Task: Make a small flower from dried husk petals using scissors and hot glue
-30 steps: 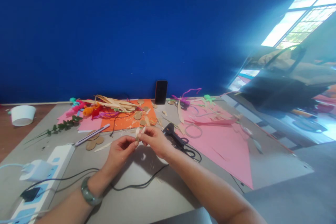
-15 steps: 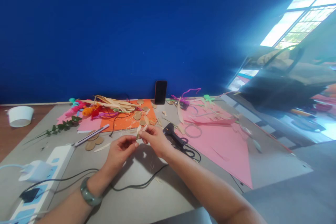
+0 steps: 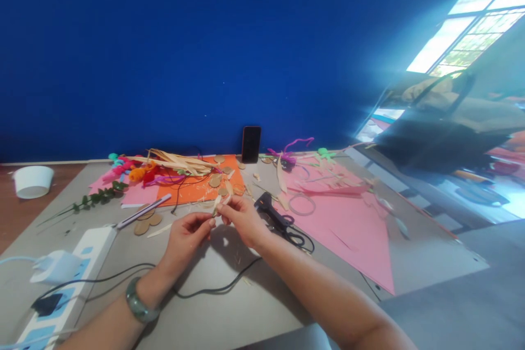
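Over the middle of the table, a small pale strip [image 3: 217,203], like corn husk or raffia, stands up between the fingertips of both hands. My left hand [image 3: 186,232] has its thumb and forefinger pinched at the lower end of it. My right hand [image 3: 241,219] pinches the strip from the other side, the two hands almost touching. Just to the right lies a black glue gun [image 3: 273,212] with its cable. Beyond the hands, flat brown discs [image 3: 215,179] and pale scraps lie on an orange sheet [image 3: 192,192].
A white power strip [image 3: 88,249] with plugs is at the left, and a black cable [image 3: 213,291] crosses in front. Pink paper [image 3: 348,229] covers the right. A phone [image 3: 251,144] leans on the blue wall. Dried strips [image 3: 180,163], a green sprig [image 3: 100,195] and a white cup [image 3: 33,182] lie left.
My left thumb and fingers have shifted very slightly around the strip's lower end. The right hand and the things on the table look almost the same.
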### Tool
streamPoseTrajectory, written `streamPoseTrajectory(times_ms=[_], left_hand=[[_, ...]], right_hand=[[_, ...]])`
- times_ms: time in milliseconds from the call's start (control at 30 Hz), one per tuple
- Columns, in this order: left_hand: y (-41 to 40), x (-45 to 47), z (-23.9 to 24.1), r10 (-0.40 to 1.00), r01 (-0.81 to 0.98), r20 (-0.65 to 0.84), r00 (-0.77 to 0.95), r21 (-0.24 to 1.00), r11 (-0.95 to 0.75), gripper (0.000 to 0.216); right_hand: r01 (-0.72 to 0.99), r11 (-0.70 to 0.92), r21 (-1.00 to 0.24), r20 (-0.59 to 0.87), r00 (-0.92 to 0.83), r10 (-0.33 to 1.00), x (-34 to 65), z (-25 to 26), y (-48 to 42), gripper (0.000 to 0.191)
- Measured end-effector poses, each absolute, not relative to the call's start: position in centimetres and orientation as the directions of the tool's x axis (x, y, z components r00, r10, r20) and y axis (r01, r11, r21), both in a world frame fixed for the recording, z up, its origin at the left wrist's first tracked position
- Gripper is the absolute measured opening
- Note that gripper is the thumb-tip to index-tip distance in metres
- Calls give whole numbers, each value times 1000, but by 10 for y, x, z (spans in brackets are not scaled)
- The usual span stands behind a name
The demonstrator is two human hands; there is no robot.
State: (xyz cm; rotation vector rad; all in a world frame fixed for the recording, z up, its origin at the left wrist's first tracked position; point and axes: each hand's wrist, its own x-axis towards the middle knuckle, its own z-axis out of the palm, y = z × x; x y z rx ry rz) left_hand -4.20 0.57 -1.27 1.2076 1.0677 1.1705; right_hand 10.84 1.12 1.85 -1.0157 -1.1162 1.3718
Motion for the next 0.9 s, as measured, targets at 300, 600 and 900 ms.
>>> streamPoseTrajectory(times_ms=[300, 600, 900], left_hand=[[3, -50, -20, 963, 234, 258, 74, 935, -268, 13], [3, -50, -18, 937, 261, 342, 76, 900, -350, 12], [3, -50, -22, 937, 282, 343, 71, 894, -349, 13]], right_hand=[[-203, -20, -979, -3, -84, 996, 105, 18, 10, 24], [-190, -2, -982, 15, -86, 996, 103, 18, 7, 26], [-181, 28, -983, 43, -83, 996, 103, 16, 8, 23]])
